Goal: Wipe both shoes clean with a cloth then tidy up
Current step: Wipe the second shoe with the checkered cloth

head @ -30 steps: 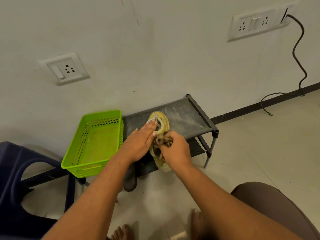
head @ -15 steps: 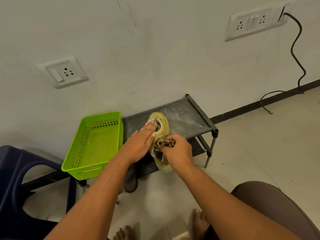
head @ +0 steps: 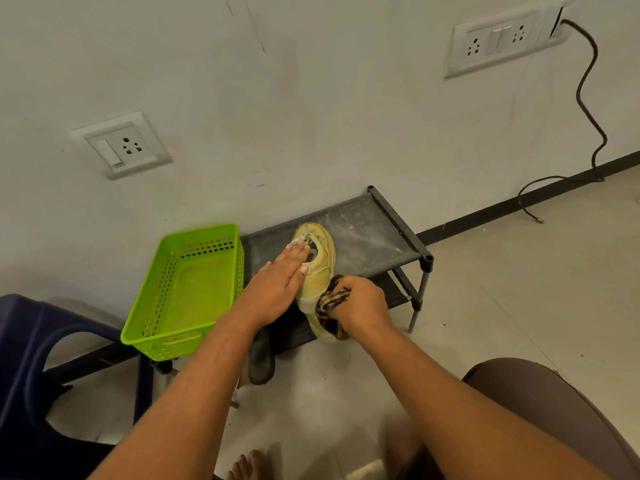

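A yellow lace-up shoe (head: 320,268) lies on the top shelf of a low black rack (head: 370,230), its near end hanging over the front edge. My left hand (head: 277,289) rests flat on the shoe's left side, fingers straight and reaching the laces. My right hand (head: 360,303) grips a bunched brown-and-tan striped cloth (head: 330,301) against the shoe's near end. A dark shoe (head: 261,358) pokes out from the lower level below my left forearm, partly hidden.
A bright green perforated basket (head: 187,289) sits on the rack's left end, beside the shoe. A dark blue plastic chair (head: 31,358) stands at the left. A black cable (head: 588,98) hangs from a wall socket to the tiled floor at right. My knee (head: 554,410) is at bottom right.
My right hand has slid the cloth from the shoe's middle toward its near end. My left hand stays pressed on the shoe.
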